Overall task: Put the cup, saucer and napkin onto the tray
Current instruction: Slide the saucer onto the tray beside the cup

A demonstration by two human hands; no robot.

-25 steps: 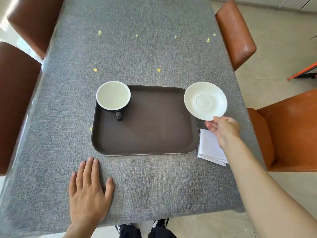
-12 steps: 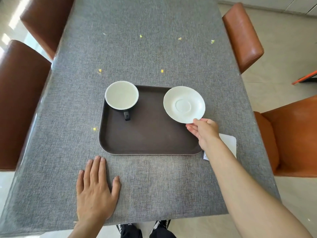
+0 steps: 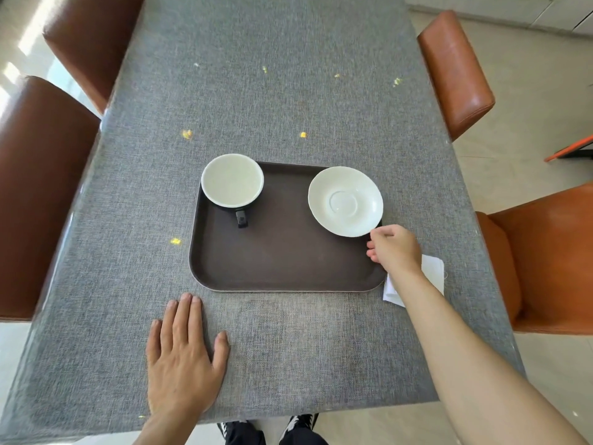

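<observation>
Brown tray (image 3: 282, 261): near the counter's (image 3: 288, 332) front edge. Cup (image 3: 232, 181) (white inside, dark outside, handle toward the person): tray's far-left corner. White saucer (image 3: 345, 200): tray's far-right corner, near rim pinched by the right hand (image 3: 394, 248). White napkin (image 3: 430, 277): on the counter, touching the tray's near-right corner, partly under the forearm. Left hand (image 3: 184, 358): open, flat on the counter, holding nothing.
</observation>
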